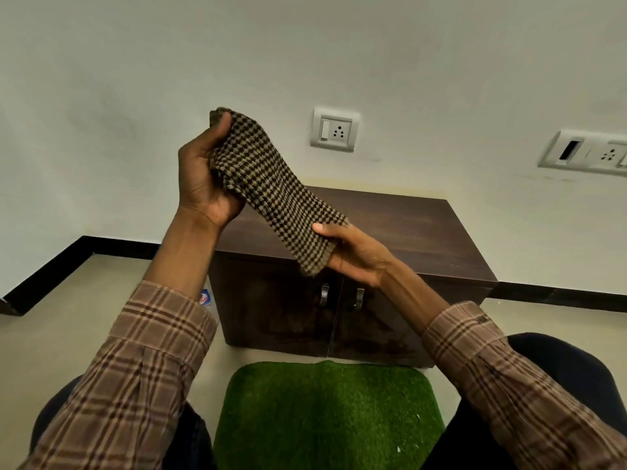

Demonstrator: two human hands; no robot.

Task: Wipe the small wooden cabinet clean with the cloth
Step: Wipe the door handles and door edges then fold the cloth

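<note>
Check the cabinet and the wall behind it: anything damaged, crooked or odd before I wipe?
Nothing is broken or askew. The cabinet doors are shut, but their fronts look smudged and blotchy. The cloth is held above it in both hands, not yet touching.

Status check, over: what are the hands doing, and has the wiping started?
Left hand and right hand each grip an end of the cloth. Cloth held in the air above the cabinet, not touching it. Cabinet top bare, doors shut.
</note>
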